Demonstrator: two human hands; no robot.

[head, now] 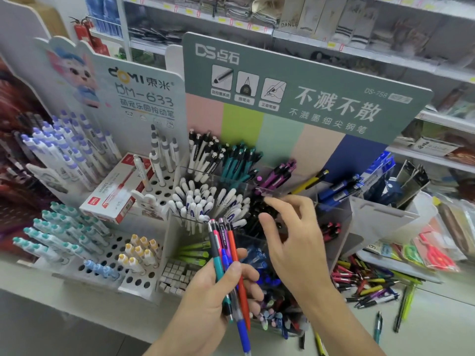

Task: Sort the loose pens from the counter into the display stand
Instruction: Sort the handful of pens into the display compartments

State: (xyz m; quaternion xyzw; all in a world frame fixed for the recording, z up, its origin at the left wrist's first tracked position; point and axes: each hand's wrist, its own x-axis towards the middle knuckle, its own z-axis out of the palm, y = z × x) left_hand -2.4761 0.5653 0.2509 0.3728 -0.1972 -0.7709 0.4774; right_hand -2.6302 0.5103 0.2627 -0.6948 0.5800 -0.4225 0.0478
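Our right hand hovers with fingers spread and empty over the black-pen compartment of the display stand. Just below-left, our left hand grips a pen bundle, long axes near upright. Loose pens litter the worktop to the right, shop shelves beyond.

packed display stand ahead, counter (right) open

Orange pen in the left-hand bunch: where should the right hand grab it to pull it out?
Pinch the orange pen on its upper barrel, coming from its right. That end sticks up clear of the left hand, and it is the rightmost of the bunch, on the side nearest the right hand. Lower down, fingers cover it.
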